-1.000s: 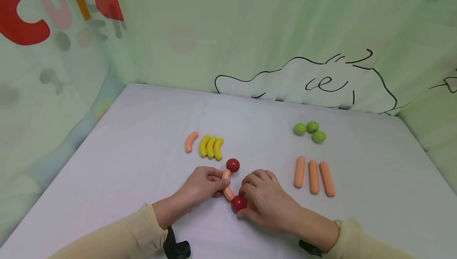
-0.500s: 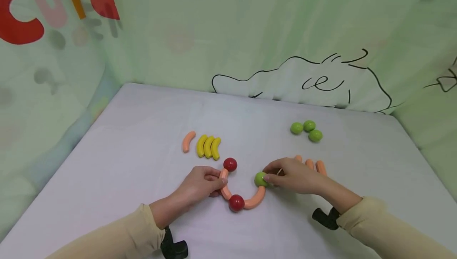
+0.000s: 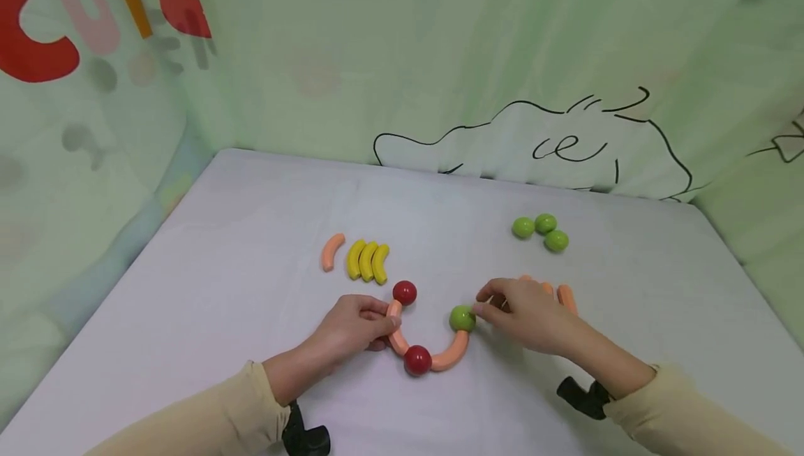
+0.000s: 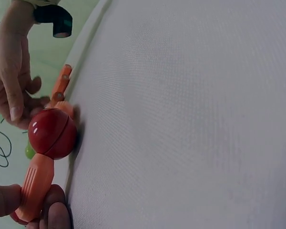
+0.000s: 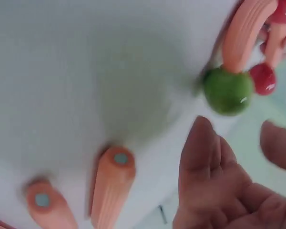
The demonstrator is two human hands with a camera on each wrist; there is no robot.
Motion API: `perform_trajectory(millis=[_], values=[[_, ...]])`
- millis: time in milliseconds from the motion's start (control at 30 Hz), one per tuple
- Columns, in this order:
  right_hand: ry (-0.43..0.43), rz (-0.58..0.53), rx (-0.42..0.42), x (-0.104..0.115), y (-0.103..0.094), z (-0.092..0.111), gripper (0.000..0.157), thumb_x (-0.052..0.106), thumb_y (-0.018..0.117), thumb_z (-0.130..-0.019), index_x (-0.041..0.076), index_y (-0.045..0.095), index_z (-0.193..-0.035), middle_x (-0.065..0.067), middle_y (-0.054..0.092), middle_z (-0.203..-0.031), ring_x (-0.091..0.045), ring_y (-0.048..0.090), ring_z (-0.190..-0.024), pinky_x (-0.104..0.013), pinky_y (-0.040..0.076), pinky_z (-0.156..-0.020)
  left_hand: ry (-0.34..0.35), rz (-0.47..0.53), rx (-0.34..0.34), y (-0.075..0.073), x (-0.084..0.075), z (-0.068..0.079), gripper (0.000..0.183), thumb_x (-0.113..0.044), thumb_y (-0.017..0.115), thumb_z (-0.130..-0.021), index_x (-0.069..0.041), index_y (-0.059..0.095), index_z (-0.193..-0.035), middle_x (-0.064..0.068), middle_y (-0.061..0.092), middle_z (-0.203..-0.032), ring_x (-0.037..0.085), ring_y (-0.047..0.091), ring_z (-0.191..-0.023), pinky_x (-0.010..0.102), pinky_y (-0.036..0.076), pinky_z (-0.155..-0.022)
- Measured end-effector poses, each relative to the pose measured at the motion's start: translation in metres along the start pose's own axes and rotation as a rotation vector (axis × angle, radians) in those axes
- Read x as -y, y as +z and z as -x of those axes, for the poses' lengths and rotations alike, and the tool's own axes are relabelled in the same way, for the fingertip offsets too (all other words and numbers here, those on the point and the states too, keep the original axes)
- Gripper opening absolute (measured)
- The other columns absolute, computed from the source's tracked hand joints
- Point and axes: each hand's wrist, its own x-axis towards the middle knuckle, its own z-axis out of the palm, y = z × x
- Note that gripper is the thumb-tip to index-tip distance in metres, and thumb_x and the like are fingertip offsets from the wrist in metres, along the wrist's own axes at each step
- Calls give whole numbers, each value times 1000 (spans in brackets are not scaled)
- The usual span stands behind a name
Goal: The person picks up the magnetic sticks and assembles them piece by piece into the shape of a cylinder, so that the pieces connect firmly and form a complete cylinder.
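Note:
My left hand [image 3: 352, 322] pinches a curved orange toy stick [image 4: 37, 183] between thumb and fingers. This stick joins a red ball [image 3: 405, 292] at its far end and a second red ball [image 3: 417, 360] at its near end. From the nearer ball a second curved orange stick [image 3: 451, 352] runs right to a green ball [image 3: 463, 318], making a U-shaped chain on the table. Just right of the green ball is my right hand [image 3: 530, 313]. Its thumb and fingers are spread apart, and in the right wrist view a gap shows between them and the ball [image 5: 228, 90].
Behind my left hand lie a loose curved orange stick [image 3: 333, 252] and three yellow curved sticks [image 3: 367, 260]. Three green balls [image 3: 545, 231] sit at the back right. Straight orange sticks [image 5: 113, 186] with grey end dots lie partly hidden behind my right hand.
My right hand has moved from the nearer red ball to the green ball, then drawn slightly right, letting go of it. My left hand keeps its pinch on the curved stick.

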Motion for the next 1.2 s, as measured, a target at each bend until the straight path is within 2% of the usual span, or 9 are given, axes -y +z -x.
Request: perform_trajectory(millis=[100, 200, 333, 467, 600, 767, 967, 1200], values=[[53, 28, 0, 8, 10, 10, 26, 29, 65, -100, 8, 72, -87, 4, 59, -61, -10, 52, -57, -23, 40, -51, -5, -5, -5, -2, -1, 1, 36, -15, 74, -94, 4, 65, -123, 10, 73, -97, 11, 69, -75, 28, 63, -74], [113, 3, 33, 15, 25, 12, 42, 35, 66, -99, 12, 64, -65, 6, 47, -49, -9, 44, -50, -22, 31, -48, -14, -5, -10, -4, -2, 1, 35, -15, 74, -94, 4, 66, -122, 9, 73, -95, 12, 69, -75, 28, 63, -74], [186, 6, -15, 24, 39, 6, 55, 40, 68, -96, 13, 53, -50, 7, 39, -42, -9, 38, -43, -21, 25, -47, -34, -24, -3, -6, -1, 2, 32, -16, 75, -93, 2, 67, -119, 7, 74, -90, 12, 69, -73, 27, 62, -73], [245, 29, -35, 27, 41, 1, 52, 37, 72, -93, 11, 54, -52, 5, 41, -41, -9, 41, -41, -21, 27, -46, -54, -54, 24, -6, 1, 6, 30, -18, 77, -91, 1, 68, -113, 4, 75, -85, 11, 70, -72, 26, 62, -71], [258, 61, -28, 26, 37, -2, 45, 33, 73, -92, 10, 60, -56, 3, 44, -44, -10, 44, -43, -21, 29, -46, -78, -35, 62, -1, 6, 13, 27, -19, 78, -91, 1, 69, -104, 8, 77, -82, 12, 74, -71, 27, 63, -68], [221, 109, -55, 22, 31, -7, 44, 28, 71, -93, 9, 60, -55, 4, 42, -43, -10, 40, -42, -21, 27, -46, -113, 10, 109, 8, 11, 18, 23, -22, 77, -92, 0, 73, -95, 11, 78, -79, 12, 75, -67, 23, 61, -61], [174, 147, -108, 18, 29, -11, 36, 29, 67, -96, 8, 63, -67, 1, 49, -52, -13, 46, -51, -24, 35, -50, -184, 62, 155, 14, 13, 21, 24, -25, 75, -94, -1, 78, -90, 8, 77, -76, 11, 75, -65, 18, 58, -56], [162, 102, -67, 16, 26, -11, 31, 28, 66, -97, 7, 66, -73, -1, 56, -58, -13, 51, -53, -25, 40, -50, -204, 98, 171, 24, 15, 25, 26, -25, 75, -94, 0, 78, -86, 9, 77, -76, 11, 75, -64, 18, 57, -55]])
